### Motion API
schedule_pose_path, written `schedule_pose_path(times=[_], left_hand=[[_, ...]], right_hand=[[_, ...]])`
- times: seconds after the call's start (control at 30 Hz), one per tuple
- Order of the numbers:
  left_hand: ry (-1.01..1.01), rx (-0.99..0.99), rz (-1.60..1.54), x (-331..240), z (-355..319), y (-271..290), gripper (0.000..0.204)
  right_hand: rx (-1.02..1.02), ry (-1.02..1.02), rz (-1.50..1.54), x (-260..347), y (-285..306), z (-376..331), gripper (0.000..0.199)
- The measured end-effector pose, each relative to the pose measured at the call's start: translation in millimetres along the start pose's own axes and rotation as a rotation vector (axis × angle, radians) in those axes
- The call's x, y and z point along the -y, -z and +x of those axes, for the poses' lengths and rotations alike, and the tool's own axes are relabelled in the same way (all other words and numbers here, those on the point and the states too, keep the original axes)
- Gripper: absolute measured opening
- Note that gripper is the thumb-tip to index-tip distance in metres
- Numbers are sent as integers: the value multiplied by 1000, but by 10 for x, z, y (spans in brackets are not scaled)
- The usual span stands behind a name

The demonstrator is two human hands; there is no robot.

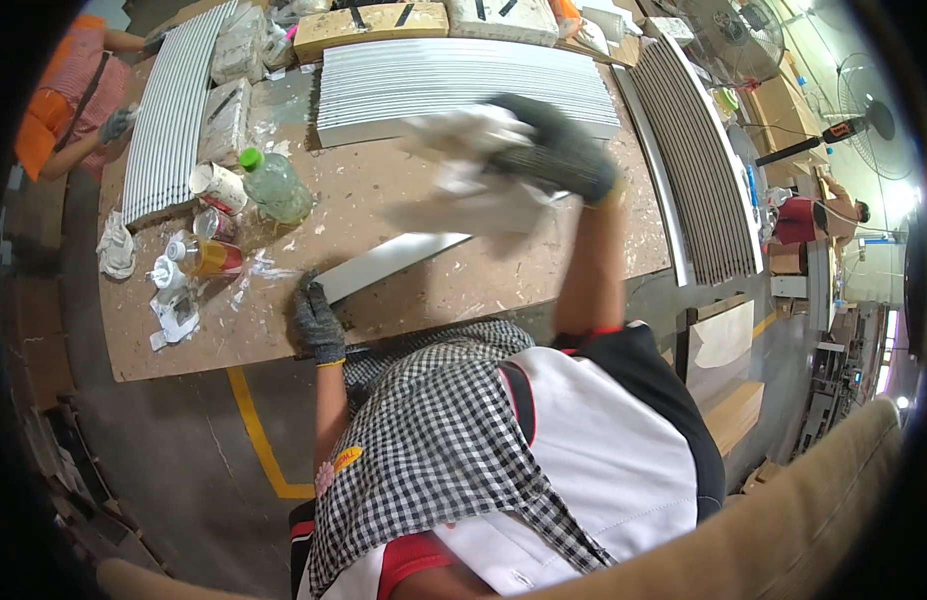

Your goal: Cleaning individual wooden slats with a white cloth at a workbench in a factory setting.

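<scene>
1. Left hand [318,325], dark knit glove, presses down on the near end of a long white strip [389,263]. The strip lies flat on the brown surface [404,190], angled toward the right. Fingers look spread on it, pinning rather than wrapping.
2. Right hand [556,148], also dark-gloved, is clenched on a white rag [464,135], lifted above the far end of the strip. It's motion-blurred, so can't tell if the rag touches the strip.
3. Judgement: this is a wipe/clean pass on one strip, in progress. Can't tell how much of its length is already wiped.
4. Stack of similar grey-white strips [464,85] sits at the far side of the surface, just behind the rag. Another row of strips [174,110] is at far left, and a darker row [699,170] at right. Can't tell which are done and which pending.
5. Supplies left of the strip: green-cap bottle [276,185], white can [217,187], yellow-red can [209,257], crumpled rags [117,245].
6. Another person's sleeve [69,95] shows at far left, gloved hand near the left row.
</scene>
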State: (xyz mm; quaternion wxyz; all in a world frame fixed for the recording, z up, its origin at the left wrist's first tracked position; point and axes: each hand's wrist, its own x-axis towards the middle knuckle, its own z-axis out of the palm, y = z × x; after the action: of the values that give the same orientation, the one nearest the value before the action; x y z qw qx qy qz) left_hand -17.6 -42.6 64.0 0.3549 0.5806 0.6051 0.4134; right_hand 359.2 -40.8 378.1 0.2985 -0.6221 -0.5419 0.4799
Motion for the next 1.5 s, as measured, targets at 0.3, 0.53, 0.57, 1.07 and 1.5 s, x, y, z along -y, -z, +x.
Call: schedule_pose_path(times=[0.3, 0.53, 0.57, 1.07, 1.5], left_hand=[[-63, -11, 0, -144, 73, -22, 31], [340, 157, -229, -394, 92, 64, 45], [325, 165, -192, -380, 89, 98, 45], [382, 165, -237, -307, 143, 57, 41], [335, 177, -222, -403, 131, 49, 43]], right_hand=[[-623, -343, -349, -1215, -59, -625, 35], [-635, 18, -1148, -2747, -555, -306, 57], [-728, 18, -1204, -2953, -196, -301, 53], [-863, -201, -1132, -3033, 465, -329, 40], [-984, -298, -928, -3144, 478, -291, 35]])
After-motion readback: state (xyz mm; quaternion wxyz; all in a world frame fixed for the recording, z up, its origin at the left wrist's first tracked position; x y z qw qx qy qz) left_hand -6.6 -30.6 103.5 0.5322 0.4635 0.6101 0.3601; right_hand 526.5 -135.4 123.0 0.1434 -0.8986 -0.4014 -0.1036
